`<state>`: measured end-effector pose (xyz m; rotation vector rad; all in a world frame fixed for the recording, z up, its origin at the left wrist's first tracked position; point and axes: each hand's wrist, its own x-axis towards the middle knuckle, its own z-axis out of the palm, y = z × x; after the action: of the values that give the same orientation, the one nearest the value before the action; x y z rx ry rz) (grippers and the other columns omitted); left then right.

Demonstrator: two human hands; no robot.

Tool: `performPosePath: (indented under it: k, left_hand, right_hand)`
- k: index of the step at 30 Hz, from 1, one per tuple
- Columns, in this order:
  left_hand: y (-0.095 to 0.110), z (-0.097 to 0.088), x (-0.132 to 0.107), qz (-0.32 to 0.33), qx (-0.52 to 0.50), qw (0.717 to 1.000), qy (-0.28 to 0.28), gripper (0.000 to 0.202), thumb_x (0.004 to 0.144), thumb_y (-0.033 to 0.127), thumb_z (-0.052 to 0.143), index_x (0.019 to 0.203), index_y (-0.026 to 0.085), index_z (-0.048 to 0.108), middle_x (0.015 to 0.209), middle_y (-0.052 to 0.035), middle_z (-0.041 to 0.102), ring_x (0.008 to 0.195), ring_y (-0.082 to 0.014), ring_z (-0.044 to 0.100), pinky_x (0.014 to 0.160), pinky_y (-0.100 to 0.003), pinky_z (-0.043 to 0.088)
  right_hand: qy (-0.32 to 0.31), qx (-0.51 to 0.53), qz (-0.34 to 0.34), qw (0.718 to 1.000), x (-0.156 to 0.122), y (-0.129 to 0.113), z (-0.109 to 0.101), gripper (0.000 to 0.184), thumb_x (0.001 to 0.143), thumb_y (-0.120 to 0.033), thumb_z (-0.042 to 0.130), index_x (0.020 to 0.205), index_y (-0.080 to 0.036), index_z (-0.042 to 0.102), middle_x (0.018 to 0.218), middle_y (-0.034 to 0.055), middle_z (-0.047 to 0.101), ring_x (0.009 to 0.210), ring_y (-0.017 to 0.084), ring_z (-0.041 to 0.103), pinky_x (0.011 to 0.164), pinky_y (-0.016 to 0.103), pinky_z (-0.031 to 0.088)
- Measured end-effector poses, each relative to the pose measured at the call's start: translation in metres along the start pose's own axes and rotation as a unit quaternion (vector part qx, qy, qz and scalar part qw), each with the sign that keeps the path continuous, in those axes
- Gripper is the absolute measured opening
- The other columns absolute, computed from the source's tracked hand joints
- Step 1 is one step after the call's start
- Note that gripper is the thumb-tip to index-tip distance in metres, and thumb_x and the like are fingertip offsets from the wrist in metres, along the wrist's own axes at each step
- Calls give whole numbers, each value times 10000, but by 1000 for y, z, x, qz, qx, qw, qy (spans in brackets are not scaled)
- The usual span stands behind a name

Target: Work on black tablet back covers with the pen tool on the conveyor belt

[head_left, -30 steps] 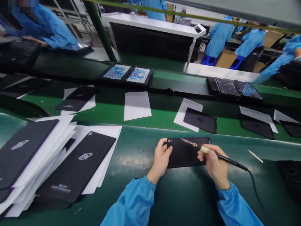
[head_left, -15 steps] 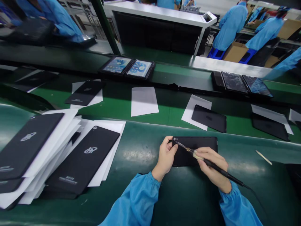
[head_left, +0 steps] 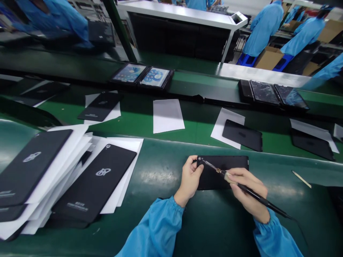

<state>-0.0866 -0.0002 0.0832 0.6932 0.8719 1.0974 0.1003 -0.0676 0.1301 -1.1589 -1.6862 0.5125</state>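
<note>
A black tablet back cover [head_left: 214, 180] lies on the green bench in front of me, its long side running left to right. My left hand [head_left: 190, 176] pinches its upper left corner, next to a small round camera opening. In my right hand [head_left: 249, 191] is a soldering iron [head_left: 248, 190], gripped like a pen with a pale sleeve under the fingers. Its thin metal tip slants toward that corner, close to the camera opening; whether it touches cannot be told. The cord trails off to the lower right.
At left, black covers with white sheets form a leaning stack [head_left: 93, 178]. A thin wooden stick [head_left: 301, 179] lies to the right. Beyond the bench edge, a green conveyor [head_left: 198, 132] bears covers and white paper [head_left: 168, 116]. Farther back are tablets [head_left: 155, 76] and people in blue coats.
My right hand and the soldering iron have moved slightly right and down, drawing the tip a little back from the corner. Covers and paper on the conveyor have shifted slightly right.
</note>
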Motion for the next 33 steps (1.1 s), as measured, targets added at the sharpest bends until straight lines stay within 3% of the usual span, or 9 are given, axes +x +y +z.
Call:
performPosePath:
  k: [18, 33]
  left_hand:
    - [1, 0, -1, -6, 3, 1000, -3, 266, 779, 242, 739, 981, 203, 571, 769, -4, 723, 638, -143, 668, 623, -233, 491]
    - [3, 2, -1, -4, 2, 1000, -2, 276, 777, 269, 752, 974, 200, 570, 757, -6, 721, 664, -158, 683, 618, -232, 494]
  right_hand:
    - [-31, 10, 29, 999, 5, 12, 8, 237, 914, -130, 644, 1079, -249, 766, 1076, 101, 723, 952, 217, 722, 812, 342, 618]
    - [-35, -7, 7, 999, 27, 10, -6, 160, 914, -185, 664, 1019, -230, 776, 983, 88, 751, 902, 229, 726, 782, 355, 613]
